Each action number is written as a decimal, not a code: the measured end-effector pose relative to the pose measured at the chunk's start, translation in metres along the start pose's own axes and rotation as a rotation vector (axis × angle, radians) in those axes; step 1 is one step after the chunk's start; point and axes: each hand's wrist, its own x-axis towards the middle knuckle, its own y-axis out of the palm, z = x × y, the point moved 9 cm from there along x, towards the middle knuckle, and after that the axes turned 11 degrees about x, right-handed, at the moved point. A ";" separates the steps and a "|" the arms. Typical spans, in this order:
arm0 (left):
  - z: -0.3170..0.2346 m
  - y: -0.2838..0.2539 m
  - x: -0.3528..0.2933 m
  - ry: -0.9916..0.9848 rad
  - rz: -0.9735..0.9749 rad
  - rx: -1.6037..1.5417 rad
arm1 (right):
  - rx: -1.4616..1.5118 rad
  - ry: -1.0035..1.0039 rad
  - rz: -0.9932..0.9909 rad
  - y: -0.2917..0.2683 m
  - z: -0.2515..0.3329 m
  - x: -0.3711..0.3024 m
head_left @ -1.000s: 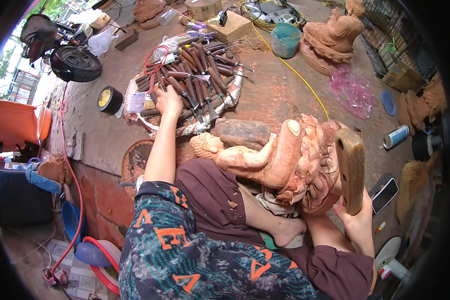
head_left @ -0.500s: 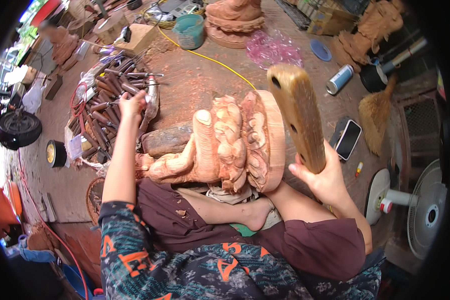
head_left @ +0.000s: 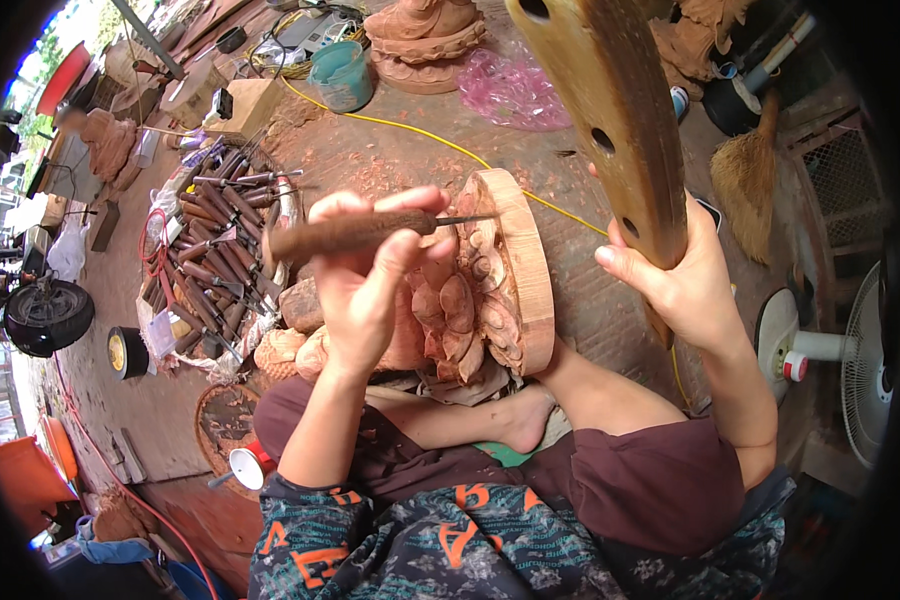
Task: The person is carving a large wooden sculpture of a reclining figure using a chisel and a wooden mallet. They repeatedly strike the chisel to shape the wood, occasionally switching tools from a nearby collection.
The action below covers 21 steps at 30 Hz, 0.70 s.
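Note:
My left hand (head_left: 358,300) grips the brown wooden handle of a carving chisel (head_left: 345,237), raised over the wood carving. Its thin metal blade points right, towards the carving's thick round base. The reddish wood carving (head_left: 450,310) lies on its side in front of my crossed legs, its base to the right; my left hand and forearm hide part of its left portion. In my right hand (head_left: 675,270) is a long wooden mallet (head_left: 610,110), held up right of the carving. Several dark holes mark its face, and its top runs out at the upper edge.
A heap of wooden-handled chisels (head_left: 215,235) lies at left, near a roll of tape (head_left: 128,352). A yellow cable (head_left: 420,135) crosses the floor behind the carving. Beyond are a teal bucket (head_left: 341,78) and pink plastic (head_left: 510,88). A fan (head_left: 870,365) and broom (head_left: 748,205) stand right.
My left hand has come from the chisel heap to above the carving, now with a chisel in it. My right hand has raised the mallet slightly. A red-and-white cup-like object now shows beside my left elbow.

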 end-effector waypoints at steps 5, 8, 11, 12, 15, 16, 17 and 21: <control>0.003 -0.002 -0.010 0.087 -0.082 0.188 | 0.015 -0.052 0.014 0.000 0.006 0.003; -0.003 0.007 -0.014 0.168 -0.038 0.216 | 0.007 -0.097 0.012 0.001 0.010 0.002; -0.005 0.013 -0.018 0.253 0.024 0.277 | 0.009 -0.091 0.028 0.002 0.008 0.002; -0.004 0.015 -0.018 0.264 0.032 0.286 | 0.002 -0.095 0.029 0.002 0.008 0.002; -0.008 0.018 -0.019 0.311 0.043 0.334 | -0.026 -0.091 0.037 0.003 0.010 0.002; -0.009 0.018 -0.020 0.329 0.043 0.358 | -0.036 -0.081 0.047 0.004 0.011 0.003; -0.010 0.017 -0.020 0.341 0.043 0.344 | -0.047 -0.071 0.057 0.006 0.011 0.004; -0.013 0.021 -0.020 0.398 0.060 0.396 | -0.096 -0.248 0.097 0.021 0.026 0.008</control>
